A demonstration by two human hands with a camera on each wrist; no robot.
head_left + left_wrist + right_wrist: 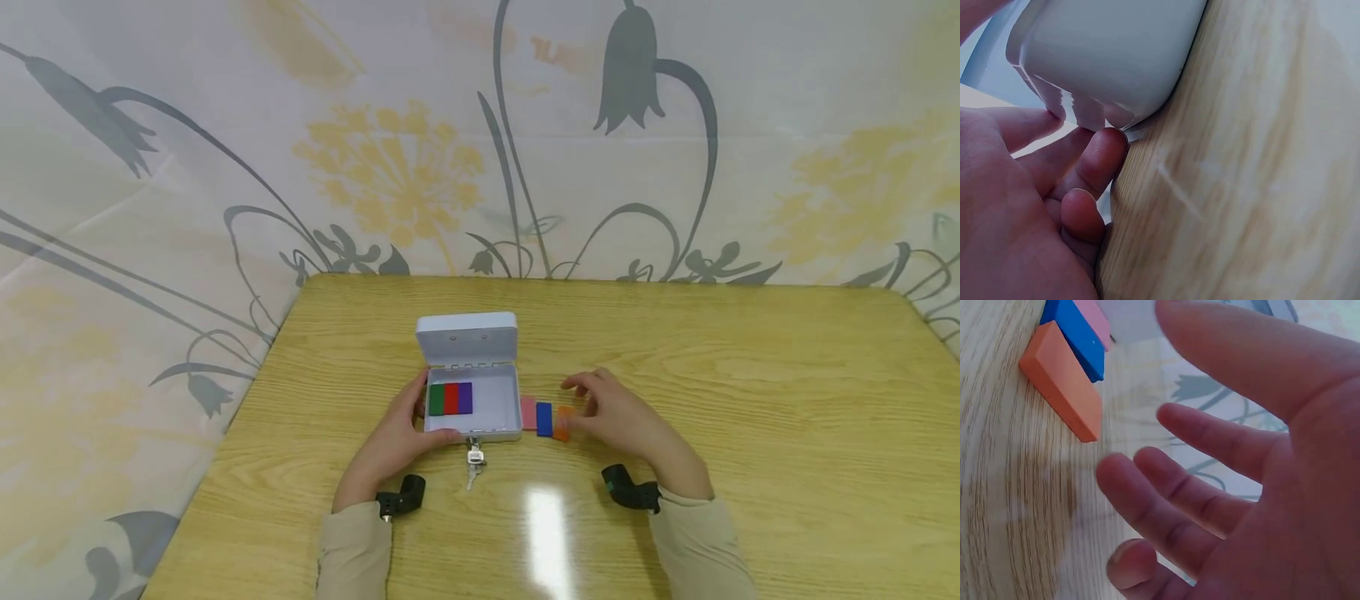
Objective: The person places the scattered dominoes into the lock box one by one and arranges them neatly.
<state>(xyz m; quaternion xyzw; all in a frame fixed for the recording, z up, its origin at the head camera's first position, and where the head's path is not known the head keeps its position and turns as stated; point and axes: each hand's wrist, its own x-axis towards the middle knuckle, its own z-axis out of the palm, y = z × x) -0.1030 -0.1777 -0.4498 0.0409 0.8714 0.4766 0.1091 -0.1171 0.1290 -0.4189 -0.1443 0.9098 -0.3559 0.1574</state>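
A white cash box (495, 408) stands with its lid (467, 343) raised. Inside, at the left, a green block (437, 400), a red block (451, 399) and a purple block (465, 398) lie side by side. My left hand (405, 429) grips the box by its left side, thumb at the front and fingers along the left wall. To the right of the box lie a pink block (528, 413), a blue block (543, 420) and an orange block (1063, 384). Over the orange one hovers my right hand (618, 417), fingers loosely bent and holding nothing.
Two small keys (474, 462) hang from the lock at the box front. The wooden table (750, 375) stretches around the box, with a flower-patterned cloth (525, 167) behind its far edge. A black wrist camera (628, 490) sits below the right hand.
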